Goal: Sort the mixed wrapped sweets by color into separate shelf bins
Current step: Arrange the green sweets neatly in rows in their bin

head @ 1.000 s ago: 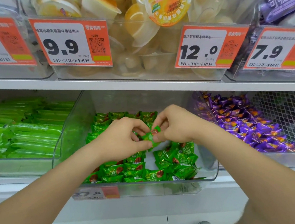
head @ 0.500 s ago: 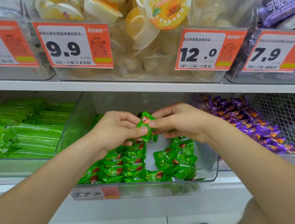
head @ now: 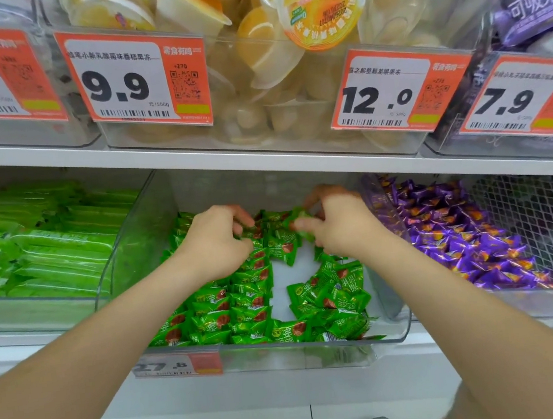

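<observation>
**Hands drop back into the green bin**

The right hand point(head: 339, 229) pinches a green sweet point(head: 298, 216) between thumb and forefinger, low over the back of the pile; motion blur softens the wrapper. The left hand point(head: 215, 242) has its fingers curled down among the wrappers, and I cannot tell whether it holds one or only rakes at them.

Half a second ago both hands held one green sweet between them, raised above the heap. Now they have parted and sunk deeper, towards the rear of the clear bin point(head: 399, 329) at the centre of the frame. My reading is that the piece was checked and is going back with its own colour, so the search for stray colours goes on.

The green sweets point(head: 244, 302) are small pillow packs with a red-brown picture on each, lying loose in two drifts with bare white floor showing between them. No off-colour wrapper shows among them. The purple sweets point(head: 461, 240) fill the neighbouring bin at right, apart behind the clear wall; long green packs point(head: 49, 256) lie in the bin at left.
</observation>
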